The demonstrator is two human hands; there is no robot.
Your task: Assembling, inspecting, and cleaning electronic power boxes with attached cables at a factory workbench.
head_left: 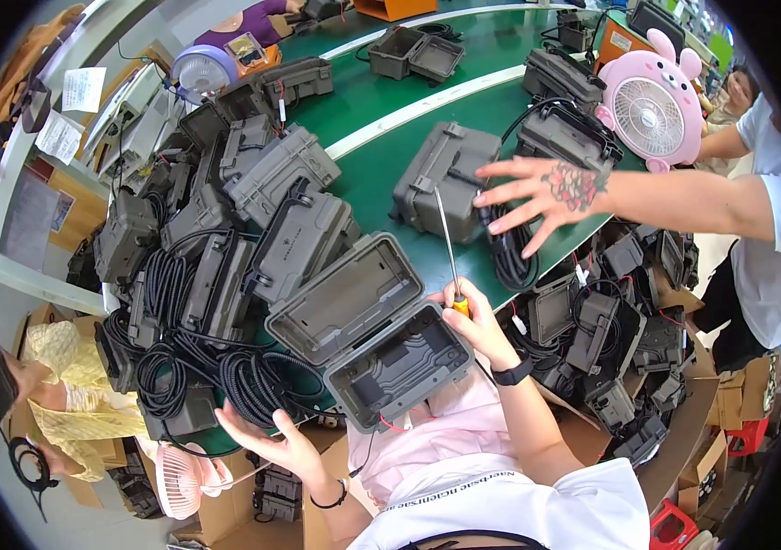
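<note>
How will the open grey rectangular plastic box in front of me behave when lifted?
The box should stay stiff, as it looks thickly moulded. Its flipped-open grey lid may swing, since it joins along one long edge.

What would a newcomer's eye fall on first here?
Probably the pink animal-shaped fan at the upper right. Next, the open grey box near the middle, with the person's right hand beside it holding a yellow-handled screwdriver. A co-worker's tattooed hand is spread wide, right of centre.
</note>
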